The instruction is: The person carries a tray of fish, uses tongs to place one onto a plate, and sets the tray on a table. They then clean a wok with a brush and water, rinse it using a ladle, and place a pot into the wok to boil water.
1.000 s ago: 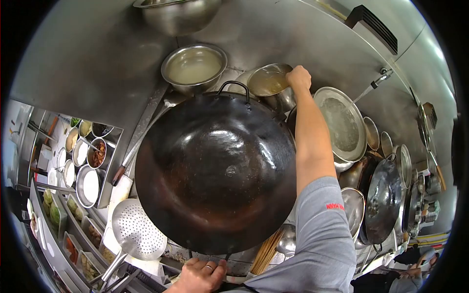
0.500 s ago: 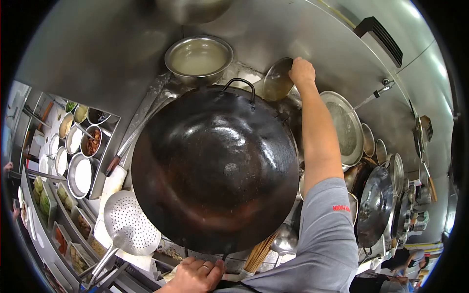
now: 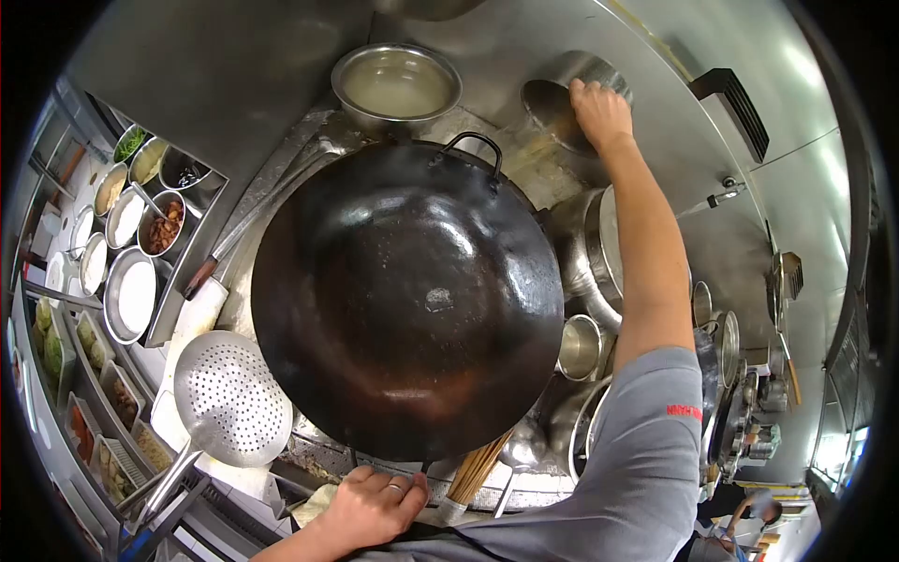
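A large dark wok (image 3: 412, 309) fills the middle of the view, a wet sheen on its inside and a loop handle (image 3: 476, 140) on its far rim. My left hand (image 3: 379, 506), with a ring on one finger, is closed at the wok's near rim; the near handle is mostly hidden beneath it. Far to the right, my right hand (image 3: 599, 110) grips the rim of a metal pot (image 3: 554, 105). The pot is tipped, its dark mouth facing left and down over the stove top. A yellowish smear shows just below its mouth.
Behind the wok stands a metal bowl of cloudy liquid (image 3: 393, 84). A perforated skimmer (image 3: 232, 398) lies front left, a bamboo brush (image 3: 478, 473) and a ladle (image 3: 523, 448) front right. Ingredient containers (image 3: 131, 295) line the left. A tap (image 3: 726, 194) runs at right.
My right hand has carried the metal pot farther back and slightly right, tipping it more. My left hand stays at the wok's near rim. The whole view has shifted a little.
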### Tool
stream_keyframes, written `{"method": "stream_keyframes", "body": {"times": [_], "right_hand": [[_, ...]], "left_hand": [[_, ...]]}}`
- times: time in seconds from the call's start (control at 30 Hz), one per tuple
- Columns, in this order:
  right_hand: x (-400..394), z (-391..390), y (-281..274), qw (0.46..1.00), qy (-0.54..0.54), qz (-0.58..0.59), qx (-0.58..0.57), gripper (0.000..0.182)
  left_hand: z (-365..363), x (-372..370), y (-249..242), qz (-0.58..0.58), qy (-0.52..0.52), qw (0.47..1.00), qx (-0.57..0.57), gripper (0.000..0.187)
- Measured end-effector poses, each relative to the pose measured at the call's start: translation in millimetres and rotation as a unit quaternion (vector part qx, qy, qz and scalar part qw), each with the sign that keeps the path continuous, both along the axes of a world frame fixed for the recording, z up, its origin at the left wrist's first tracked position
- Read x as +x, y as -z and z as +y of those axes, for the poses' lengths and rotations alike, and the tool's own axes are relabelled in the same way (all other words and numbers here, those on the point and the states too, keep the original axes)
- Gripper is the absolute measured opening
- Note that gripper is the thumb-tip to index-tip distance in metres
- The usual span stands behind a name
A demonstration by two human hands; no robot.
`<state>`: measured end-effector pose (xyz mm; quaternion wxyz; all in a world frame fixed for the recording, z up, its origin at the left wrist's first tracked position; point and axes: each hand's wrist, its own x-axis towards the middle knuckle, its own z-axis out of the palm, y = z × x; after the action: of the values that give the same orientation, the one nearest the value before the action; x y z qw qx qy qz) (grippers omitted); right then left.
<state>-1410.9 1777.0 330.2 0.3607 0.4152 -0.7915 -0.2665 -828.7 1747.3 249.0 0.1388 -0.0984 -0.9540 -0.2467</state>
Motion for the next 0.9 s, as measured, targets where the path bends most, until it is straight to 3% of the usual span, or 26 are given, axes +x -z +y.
{"method": "stream_keyframes", "body": {"times": [0.13, 0.33, 0.9], "right_hand": [[13, -7, -42, 0.999, -0.017, 0.050, -0.003, 0.008], [36, -12, -76, 0.998, -0.026, 0.064, -0.004, 0.008], [48, 3, -59, 0.999, -0.009, 0.008, -0.047, 0.009]], "left_hand": [[-2, 2, 15, -0.002, -0.006, 1.000, 0.025, 0.006], [2, 4, -1, 0.000, 0.000, 0.999, 0.035, 0.008], [8, 6, 0, -0.009, -0.019, 1.000, 0.022, 0.016]]}}
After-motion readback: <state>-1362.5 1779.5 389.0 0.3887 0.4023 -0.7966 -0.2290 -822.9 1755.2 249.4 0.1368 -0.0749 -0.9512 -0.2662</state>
